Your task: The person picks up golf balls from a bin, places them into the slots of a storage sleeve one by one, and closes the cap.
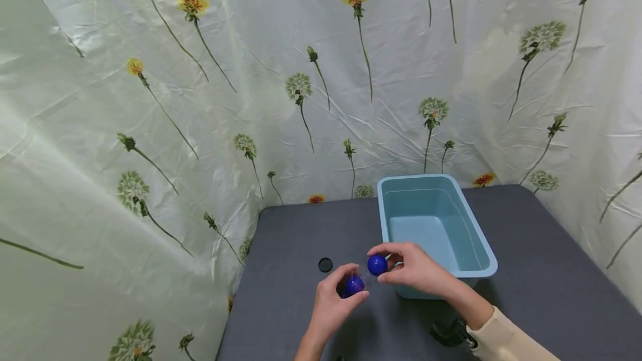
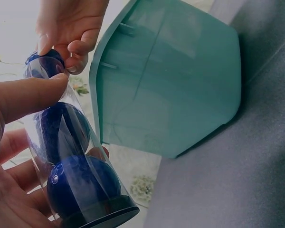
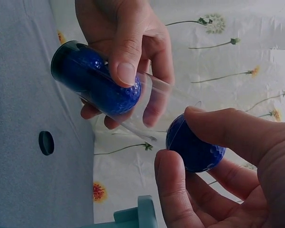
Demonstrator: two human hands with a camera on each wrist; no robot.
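My left hand (image 1: 332,304) grips a clear plastic tube (image 2: 109,178) with a black base, thumb on one side and fingers round the other. Two dark blue dimpled golf balls (image 3: 116,97) sit inside it toward the base. Between thumb and fingertips, my right hand (image 1: 415,267) pinches another blue golf ball (image 3: 194,145), right at the tube's mouth. The tube is tilted, its mouth toward the right hand. On the table, left of the hands, lies a round black cap (image 1: 325,264).
A light blue plastic bin (image 1: 478,233) stands on the dark grey table (image 1: 296,238), just beyond and right of the hands. Near the right sleeve lies a black strap-like object (image 1: 448,334). A flower-printed curtain (image 1: 271,93) hangs behind the table and along its left side.
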